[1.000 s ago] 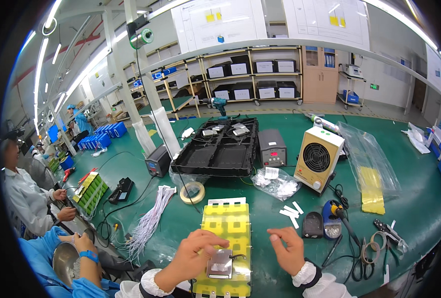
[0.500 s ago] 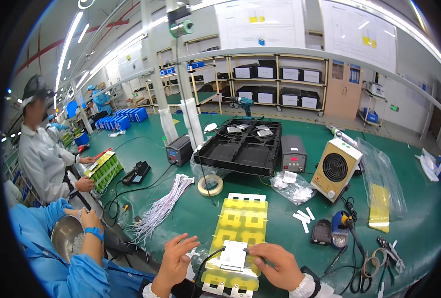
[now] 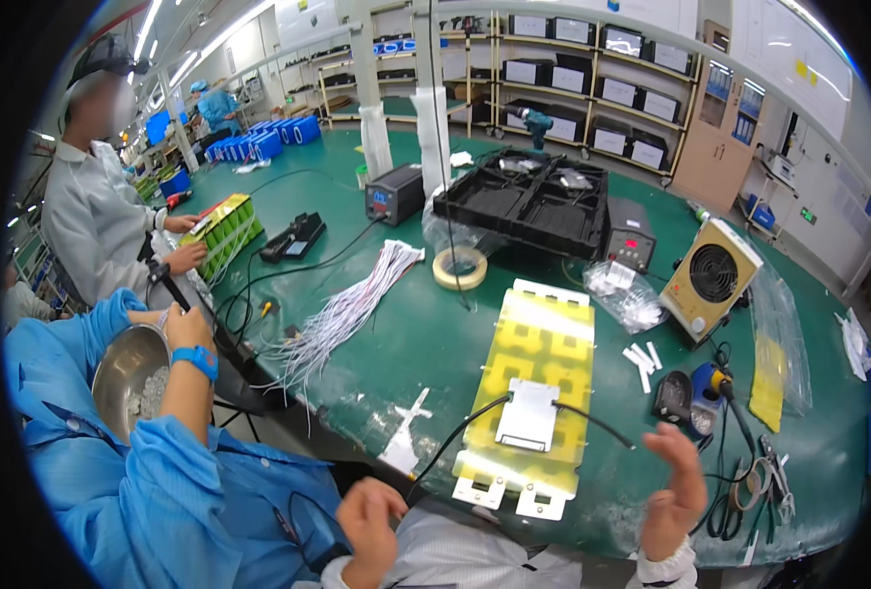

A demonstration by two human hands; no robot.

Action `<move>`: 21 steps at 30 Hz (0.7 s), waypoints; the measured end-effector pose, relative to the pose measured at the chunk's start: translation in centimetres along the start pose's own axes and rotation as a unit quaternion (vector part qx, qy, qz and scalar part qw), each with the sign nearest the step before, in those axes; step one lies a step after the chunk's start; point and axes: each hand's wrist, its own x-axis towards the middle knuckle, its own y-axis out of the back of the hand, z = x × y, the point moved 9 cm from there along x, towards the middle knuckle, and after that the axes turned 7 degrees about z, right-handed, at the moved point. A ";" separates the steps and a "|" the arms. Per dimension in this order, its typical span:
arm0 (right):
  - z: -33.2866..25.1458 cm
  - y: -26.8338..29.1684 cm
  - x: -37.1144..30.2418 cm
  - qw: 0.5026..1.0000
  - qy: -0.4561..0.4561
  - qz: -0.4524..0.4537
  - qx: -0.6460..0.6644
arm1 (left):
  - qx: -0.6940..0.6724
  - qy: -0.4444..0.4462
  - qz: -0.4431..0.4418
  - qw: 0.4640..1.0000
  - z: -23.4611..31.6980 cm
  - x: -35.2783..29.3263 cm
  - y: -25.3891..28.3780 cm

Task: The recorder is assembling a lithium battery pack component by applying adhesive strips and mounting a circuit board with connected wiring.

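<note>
A flat pack under a yellow translucent sheet (image 3: 489, 383) lies on the green bench, with white metal tabs along its ends. On its middle sits a silver-white rectangular plate (image 3: 528, 416), from which a black cable leaves on either side. My right hand (image 3: 676, 491) is raised to the right of the pack, fingers apart and holding nothing. Below the pack's left corner, in front of the bench edge, my left hand (image 3: 369, 522) hovers with loosely bent fingers and nothing visible in them. Neither hand touches the pack.
A co-worker in blue holds a metal bowl (image 3: 126, 378) close on my left. Around the pack are a wire bundle (image 3: 362, 304), a tape roll (image 3: 460, 268), a black tray (image 3: 524, 201), a fan unit (image 3: 715, 275), a soldering iron stand (image 3: 705, 393) and hand tools (image 3: 774, 471).
Both hands have come away from the pack: the right one outward to the right, the left one down toward me. The view has shifted, and the right-hand cable's free end now shows.
</note>
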 end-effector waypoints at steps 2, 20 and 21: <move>1.8 3.4 -3.0 0.980 -0.064 0.178 0.056 | -0.020 0.127 -0.094 0.987 -3.8 -4.8 -0.8; 14.2 27.2 -23.1 0.796 -0.316 0.422 -0.297 | -0.192 -0.130 -0.593 0.772 8.4 -16.7 -18.9; 15.4 26.8 -22.5 0.816 -0.328 0.373 -0.296 | -0.186 -0.134 -0.592 0.773 8.0 -17.2 -19.0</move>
